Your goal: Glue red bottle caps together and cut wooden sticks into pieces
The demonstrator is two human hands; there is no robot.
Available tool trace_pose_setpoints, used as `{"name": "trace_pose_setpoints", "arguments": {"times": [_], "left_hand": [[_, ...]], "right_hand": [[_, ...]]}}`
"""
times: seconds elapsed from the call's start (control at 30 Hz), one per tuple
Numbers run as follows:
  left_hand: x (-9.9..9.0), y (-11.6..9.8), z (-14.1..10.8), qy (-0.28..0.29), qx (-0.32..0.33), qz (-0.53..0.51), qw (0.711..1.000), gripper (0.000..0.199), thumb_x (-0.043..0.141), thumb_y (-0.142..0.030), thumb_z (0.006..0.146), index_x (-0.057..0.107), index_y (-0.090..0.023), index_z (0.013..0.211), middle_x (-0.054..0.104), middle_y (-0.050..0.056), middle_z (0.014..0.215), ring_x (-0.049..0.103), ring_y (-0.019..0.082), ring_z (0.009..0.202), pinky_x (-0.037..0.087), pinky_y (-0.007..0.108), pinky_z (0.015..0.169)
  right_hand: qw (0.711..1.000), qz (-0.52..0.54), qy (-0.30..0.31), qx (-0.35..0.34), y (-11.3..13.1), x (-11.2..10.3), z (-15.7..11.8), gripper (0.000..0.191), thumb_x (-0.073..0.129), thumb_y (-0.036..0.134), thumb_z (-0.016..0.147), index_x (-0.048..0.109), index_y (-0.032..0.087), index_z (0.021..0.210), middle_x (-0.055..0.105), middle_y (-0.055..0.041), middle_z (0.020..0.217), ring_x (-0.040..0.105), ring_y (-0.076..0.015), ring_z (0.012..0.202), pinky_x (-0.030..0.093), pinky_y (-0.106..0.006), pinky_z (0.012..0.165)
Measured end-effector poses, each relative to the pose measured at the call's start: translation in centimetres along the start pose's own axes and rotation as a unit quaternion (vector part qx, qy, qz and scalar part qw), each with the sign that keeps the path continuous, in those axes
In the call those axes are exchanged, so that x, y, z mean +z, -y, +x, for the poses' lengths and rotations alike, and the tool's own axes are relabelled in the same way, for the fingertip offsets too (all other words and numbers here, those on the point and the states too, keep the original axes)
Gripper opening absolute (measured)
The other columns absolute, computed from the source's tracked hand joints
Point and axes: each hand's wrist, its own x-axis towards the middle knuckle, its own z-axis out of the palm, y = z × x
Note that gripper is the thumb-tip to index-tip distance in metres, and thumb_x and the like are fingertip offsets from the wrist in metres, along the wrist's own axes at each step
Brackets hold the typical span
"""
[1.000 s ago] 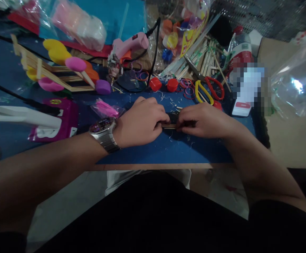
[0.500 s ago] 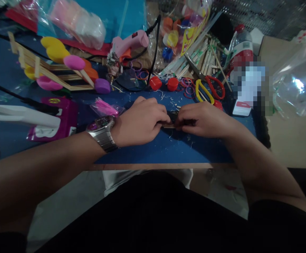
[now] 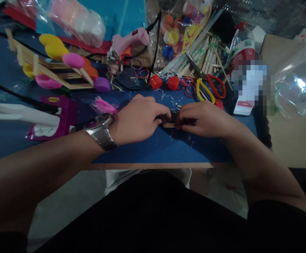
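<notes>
A short wooden stick [image 3: 169, 125] lies low over the blue tabletop, its left end showing. My right hand [image 3: 202, 117] is closed, its fingertips pinching the right part of that stick and hiding its far end. Just left of the stick is my left hand [image 3: 139, 119], a watch on its wrist; its fingers are bent, with a gap between thumb and forefinger and nothing seen in it. A small dark piece [image 3: 174, 114] sits behind the stick between both hands; what it is I cannot make out.
A pink glue gun [image 3: 132, 40] with a black cord stands behind my hands. Scissors [image 3: 208, 84], red bottle caps [image 3: 155, 82] and a phone [image 3: 244, 105] lie to the back and right. At left are a stick-built frame [image 3: 63, 75] and a purple power strip [image 3: 65, 110].
My left fingertips have come off the stick's left end and drawn slightly apart, so more of the stick shows. My right hand keeps its grip in place.
</notes>
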Motion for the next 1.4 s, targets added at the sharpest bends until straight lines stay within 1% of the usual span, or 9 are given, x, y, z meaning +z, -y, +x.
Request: {"name": "trace_pose_setpoints", "arguments": {"times": [0.2, 0.53, 0.77, 0.93, 1.13, 1.4], "left_hand": [[-0.38, -0.44, 0.13, 0.009, -0.024, -0.001, 1.0, 0.035, 0.065, -0.017, 0.1, 0.086, -0.03, 0.125, 0.089, 0.001, 0.113, 0.076, 0.027, 0.114, 0.05, 0.043, 0.108], [-0.31, -0.15, 0.03, 0.002, -0.022, -0.008, 1.0, 0.033, 0.066, -0.021, 0.099, 0.086, -0.03, 0.123, 0.089, 0.0, 0.112, 0.077, 0.026, 0.116, 0.05, 0.042, 0.111], [-0.32, -0.04, -0.06, -0.003, -0.019, -0.002, 1.0, 0.033, 0.066, -0.021, 0.097, 0.085, -0.029, 0.123, 0.089, 0.0, 0.109, 0.077, 0.026, 0.114, 0.05, 0.042, 0.11], [-0.29, -0.05, -0.11, -0.01, -0.018, -0.011, 1.0, 0.032, 0.066, -0.023, 0.096, 0.086, -0.028, 0.121, 0.089, 0.0, 0.107, 0.078, 0.026, 0.113, 0.051, 0.042, 0.111], [-0.27, -0.17, -0.15, -0.016, -0.007, 0.0, 1.0, 0.039, 0.066, -0.017, 0.088, 0.086, -0.029, 0.119, 0.089, -0.001, 0.107, 0.078, 0.026, 0.109, 0.052, 0.042, 0.105], [-0.31, -0.14, -0.15, -0.002, -0.01, 0.006, 1.0, 0.04, 0.067, -0.022, 0.087, 0.085, -0.03, 0.122, 0.088, -0.001, 0.108, 0.076, 0.027, 0.114, 0.049, 0.045, 0.112]], "right_hand": [[1.0, 0.004, 0.0, 0.002, 0.01, -0.01, 0.03, 0.014, 0.069, 0.019, 0.097, 0.083, 0.022, 0.097, 0.083, -0.0038, 0.097, 0.075, -0.0165, 0.084, 0.05, -0.028, 0.077], [1.0, 0.007, 0.0, 0.012, 0.11, 0.08, 0.05, 0.013, 0.07, 0.019, 0.097, 0.082, 0.022, 0.095, 0.083, -0.0034, 0.096, 0.074, -0.0165, 0.084, 0.05, -0.029, 0.078], [1.0, 0.015, -0.005, 0.01, -0.01, 0.11, 0.03, 0.011, 0.072, 0.021, 0.098, 0.082, 0.023, 0.094, 0.083, -0.0032, 0.096, 0.075, -0.017, 0.085, 0.05, -0.029, 0.078], [1.0, 0.009, 0.003, 0.014, 0.05, 0.05, 0.06, 0.012, 0.071, 0.024, 0.099, 0.082, 0.023, 0.096, 0.083, -0.0029, 0.097, 0.075, -0.0168, 0.085, 0.05, -0.029, 0.078], [1.0, 0.01, 0.0, 0.018, 0.06, 0.1, 0.08, 0.012, 0.071, 0.022, 0.097, 0.082, 0.023, 0.095, 0.083, -0.003, 0.096, 0.075, -0.017, 0.085, 0.05, -0.029, 0.078], [1.0, 0.013, -0.002, 0.018, 0.13, 0.09, 0.13, 0.011, 0.071, 0.02, 0.096, 0.082, 0.023, 0.097, 0.083, -0.0018, 0.095, 0.074, -0.0166, 0.082, 0.049, -0.029, 0.078]]}}
